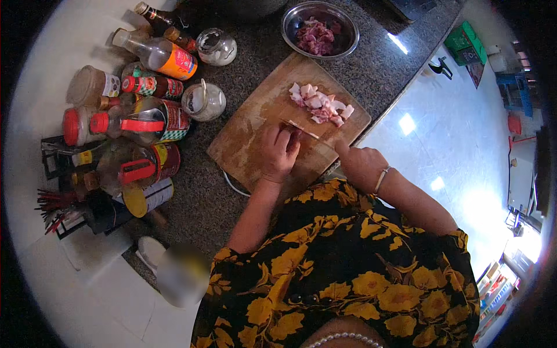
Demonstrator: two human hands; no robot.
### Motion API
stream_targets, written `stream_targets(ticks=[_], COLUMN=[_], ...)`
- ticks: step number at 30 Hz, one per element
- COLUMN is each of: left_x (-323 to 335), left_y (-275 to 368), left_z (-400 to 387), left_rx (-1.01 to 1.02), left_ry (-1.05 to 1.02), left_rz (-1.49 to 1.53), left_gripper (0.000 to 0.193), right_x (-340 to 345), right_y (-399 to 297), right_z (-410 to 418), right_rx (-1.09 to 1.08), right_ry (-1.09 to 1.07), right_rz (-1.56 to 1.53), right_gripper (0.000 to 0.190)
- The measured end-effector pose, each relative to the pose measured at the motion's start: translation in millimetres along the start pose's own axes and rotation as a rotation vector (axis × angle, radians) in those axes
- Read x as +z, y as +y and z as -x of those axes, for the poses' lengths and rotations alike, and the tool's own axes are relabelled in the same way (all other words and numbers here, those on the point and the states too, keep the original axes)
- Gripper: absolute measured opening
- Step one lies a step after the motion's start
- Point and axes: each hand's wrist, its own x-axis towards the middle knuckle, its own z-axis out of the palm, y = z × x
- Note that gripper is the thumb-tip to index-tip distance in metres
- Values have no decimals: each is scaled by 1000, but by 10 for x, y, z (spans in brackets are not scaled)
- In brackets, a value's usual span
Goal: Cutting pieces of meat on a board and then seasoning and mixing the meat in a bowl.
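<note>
My right hand (pixel 363 167) grips a knife (pixel 325 142) at the right edge of the wooden cutting board (pixel 243 130). Its thin blade reaches left, toward my left hand (pixel 280 150). The curled fingers of that hand press a piece of meat (pixel 296 134) to the board, right beside the blade; most of the piece is hidden under them. Just beyond the knife lies a loose pile of cut pork pieces (pixel 321 103), pink with pale fat. A steel bowl (pixel 283 32) behind the board holds darker red cut meat (pixel 317 37).
Two glass jars (pixel 204 104) with white contents stand left of the board. Past them crowd sauce bottles (pixel 174 61), red-handled oil jugs (pixel 148 126), a yellow-lidded can (pixel 148 198) and chopsticks (pixel 56 209). The granite counter's edge (pixel 391 106) runs along the right, above a shiny floor.
</note>
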Motion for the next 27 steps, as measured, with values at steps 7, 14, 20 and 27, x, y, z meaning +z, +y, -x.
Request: stream_targets(ticks=[7, 14, 20, 27], left_x=[30, 85, -6, 64], left_y=[-26, -22, -39, -30], left_z=[6, -1, 46, 36], left_rx=[12, 36, 11, 77], left_ry=[-42, -22, 44, -69], left_rz=[83, 28, 58, 36], left_gripper=[20, 22, 20, 24], right_x=[11, 51, -40, -47], right_y=[-57, -223, -100, -356], right_z=[-128, -669, -183, -771], right_rx=[-20, -174, -5, -114], right_ry=[-18, 220, -99, 83], right_rz=[-22, -74, 34, -31], right_gripper=[27, 27, 24, 31])
